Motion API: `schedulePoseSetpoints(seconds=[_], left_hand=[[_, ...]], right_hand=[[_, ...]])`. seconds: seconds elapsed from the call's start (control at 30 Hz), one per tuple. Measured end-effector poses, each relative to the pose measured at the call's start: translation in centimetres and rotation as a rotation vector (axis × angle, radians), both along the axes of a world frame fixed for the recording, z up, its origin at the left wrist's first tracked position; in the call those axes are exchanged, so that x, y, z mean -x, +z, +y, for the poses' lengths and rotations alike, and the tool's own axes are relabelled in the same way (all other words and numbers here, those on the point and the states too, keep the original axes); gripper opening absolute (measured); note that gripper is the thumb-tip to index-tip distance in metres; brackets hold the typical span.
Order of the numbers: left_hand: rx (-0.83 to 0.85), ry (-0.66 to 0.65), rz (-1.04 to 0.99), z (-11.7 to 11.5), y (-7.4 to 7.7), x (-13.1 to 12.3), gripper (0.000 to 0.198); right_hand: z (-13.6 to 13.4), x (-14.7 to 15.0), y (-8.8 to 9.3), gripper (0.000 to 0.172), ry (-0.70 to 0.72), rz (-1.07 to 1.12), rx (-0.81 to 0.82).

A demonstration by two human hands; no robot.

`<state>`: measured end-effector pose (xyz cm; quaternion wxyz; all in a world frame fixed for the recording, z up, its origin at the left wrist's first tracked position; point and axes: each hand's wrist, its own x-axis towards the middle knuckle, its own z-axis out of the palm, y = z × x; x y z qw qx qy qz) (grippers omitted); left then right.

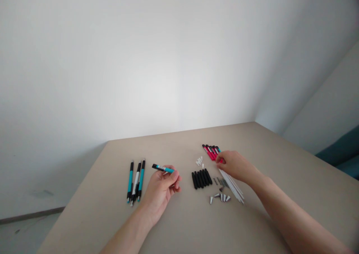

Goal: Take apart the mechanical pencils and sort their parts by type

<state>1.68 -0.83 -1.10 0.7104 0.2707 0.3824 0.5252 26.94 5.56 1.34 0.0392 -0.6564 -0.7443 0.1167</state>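
Note:
My left hand (162,188) is closed on a teal pen barrel with a black end (162,168), held just above the beige table (174,224). My right hand (235,166) reaches over a row of red pen barrels (210,151) and curls down onto them; what its fingertips grip is hidden. A bundle of thin white refills (232,186) lies under my right wrist. Between the hands sit several black rubber grips (201,178), small white caps (199,160), tiny springs (220,181) and silver cone tips (220,198).
Three assembled teal-and-black pens (136,181) lie side by side left of my left hand. A white wall stands behind the table. The table's right edge drops off toward a dark teal object (344,153) on the floor side.

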Motion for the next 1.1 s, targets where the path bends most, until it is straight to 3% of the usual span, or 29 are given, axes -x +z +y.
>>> schedulePoseSetpoints(seconds=[0.5,0.7,0.8,0.93,1.1], left_hand=[[-0.006,-0.010,-0.001,0.1,-0.1,0.0,0.029],[0.003,-0.016,0.012,0.1,0.0,0.0,0.028],[-0.029,-0.059,0.057,0.0,-0.1,-0.1,0.029],[-0.225,-0.217,0.279,-0.5,0.1,-0.2,0.027],[-0.545,-0.451,0.786,-1.7,1.3,-0.3,0.030]], right_hand=[[-0.1,0.0,-0.1,0.019,-0.017,0.001,0.000],[-0.4,0.3,0.7,0.020,-0.071,0.022,-0.033],[-1.0,1.5,1.3,0.024,-0.074,0.139,-0.111],[-2.9,4.3,1.1,0.028,0.077,0.512,-0.172],[-5.7,7.2,0.0,0.035,0.350,0.874,0.050]])
